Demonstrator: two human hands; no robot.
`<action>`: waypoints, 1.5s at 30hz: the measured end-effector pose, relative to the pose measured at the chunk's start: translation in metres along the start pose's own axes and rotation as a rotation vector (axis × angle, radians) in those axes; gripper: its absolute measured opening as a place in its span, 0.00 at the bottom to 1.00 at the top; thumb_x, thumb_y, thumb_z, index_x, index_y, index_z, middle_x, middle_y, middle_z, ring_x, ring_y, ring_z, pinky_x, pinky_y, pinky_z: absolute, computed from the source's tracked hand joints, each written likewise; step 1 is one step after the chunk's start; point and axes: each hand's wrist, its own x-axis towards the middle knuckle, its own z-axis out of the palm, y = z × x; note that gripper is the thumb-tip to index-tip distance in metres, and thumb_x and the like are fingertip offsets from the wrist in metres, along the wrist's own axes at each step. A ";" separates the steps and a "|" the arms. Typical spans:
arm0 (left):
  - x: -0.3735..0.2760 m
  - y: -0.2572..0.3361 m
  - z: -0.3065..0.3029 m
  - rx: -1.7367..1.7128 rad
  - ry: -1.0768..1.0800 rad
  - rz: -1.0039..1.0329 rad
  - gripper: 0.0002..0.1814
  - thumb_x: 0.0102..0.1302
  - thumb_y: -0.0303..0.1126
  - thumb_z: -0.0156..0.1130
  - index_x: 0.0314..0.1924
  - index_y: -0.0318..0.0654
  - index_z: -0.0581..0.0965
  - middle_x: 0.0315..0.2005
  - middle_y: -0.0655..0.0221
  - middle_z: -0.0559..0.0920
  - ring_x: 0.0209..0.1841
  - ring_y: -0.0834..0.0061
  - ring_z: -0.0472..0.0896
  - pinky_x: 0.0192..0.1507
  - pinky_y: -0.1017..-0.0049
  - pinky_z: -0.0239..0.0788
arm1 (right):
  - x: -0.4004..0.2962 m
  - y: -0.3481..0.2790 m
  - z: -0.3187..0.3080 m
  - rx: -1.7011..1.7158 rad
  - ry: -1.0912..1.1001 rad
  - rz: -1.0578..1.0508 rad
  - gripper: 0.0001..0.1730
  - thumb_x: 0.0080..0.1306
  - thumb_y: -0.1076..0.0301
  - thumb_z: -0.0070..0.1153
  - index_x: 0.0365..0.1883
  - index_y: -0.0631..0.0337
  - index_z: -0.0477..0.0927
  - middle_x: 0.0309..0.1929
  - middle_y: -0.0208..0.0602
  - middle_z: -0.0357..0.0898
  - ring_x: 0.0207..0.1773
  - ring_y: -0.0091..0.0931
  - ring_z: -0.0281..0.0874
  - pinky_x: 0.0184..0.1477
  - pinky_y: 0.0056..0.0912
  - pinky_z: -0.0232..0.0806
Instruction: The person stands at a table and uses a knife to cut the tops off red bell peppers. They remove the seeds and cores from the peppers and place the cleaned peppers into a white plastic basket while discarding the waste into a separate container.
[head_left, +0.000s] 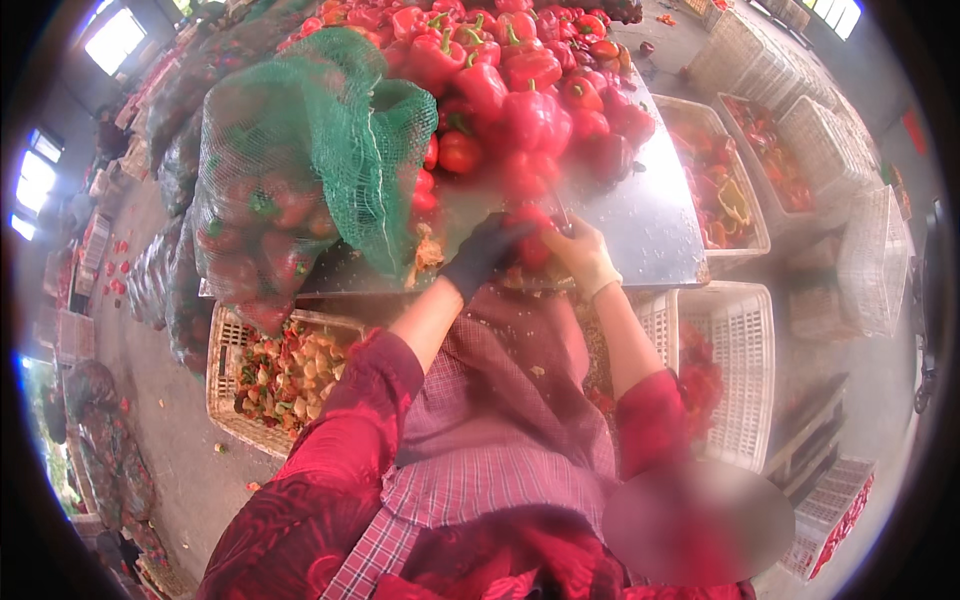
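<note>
At the near edge of a metal table (660, 247), my left hand (480, 253) in a dark glove holds a red bell pepper (534, 240) from its left side. My right hand (581, 251), in a light glove, is at the pepper's right side and grips a small tool with a thin metal blade (561, 208); its exact kind is hard to tell. A large heap of red bell peppers (517, 67) lies just beyond both hands. Left of them, a green mesh sack (262, 180) full of peppers rests on the table and hangs over its edge.
A plastic crate (223, 375) of pepper cores and scraps stands below left. Below right is a white crate (739, 375) with red pieces. More crates (757, 232) of cut peppers and stacked white crates (870, 262) stand at the right. Filled sacks (180, 285) line the left.
</note>
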 end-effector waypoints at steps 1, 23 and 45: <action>0.003 -0.002 0.005 -0.088 -0.061 0.085 0.21 0.59 0.43 0.65 0.47 0.37 0.78 0.34 0.71 0.81 0.35 0.79 0.78 0.37 0.78 0.70 | 0.002 0.001 0.000 -0.006 0.008 -0.062 0.20 0.62 0.63 0.58 0.49 0.64 0.77 0.29 0.34 0.80 0.24 0.23 0.78 0.25 0.24 0.70; 0.042 -0.015 0.034 1.020 0.369 0.497 0.20 0.56 0.42 0.56 0.47 0.45 0.79 0.40 0.57 0.82 0.43 0.58 0.81 0.47 0.63 0.71 | -0.021 -0.020 -0.045 -0.515 0.155 -0.198 0.27 0.58 0.56 0.58 0.57 0.49 0.75 0.40 0.45 0.82 0.41 0.40 0.81 0.42 0.37 0.71; 0.060 -0.016 0.072 0.782 0.225 0.707 0.09 0.59 0.30 0.49 0.37 0.38 0.75 0.36 0.57 0.79 0.44 0.55 0.76 0.48 0.63 0.67 | 0.001 0.028 -0.077 0.533 0.395 0.249 0.23 0.58 0.55 0.62 0.45 0.63 0.81 0.28 0.31 0.78 0.26 0.21 0.75 0.27 0.25 0.68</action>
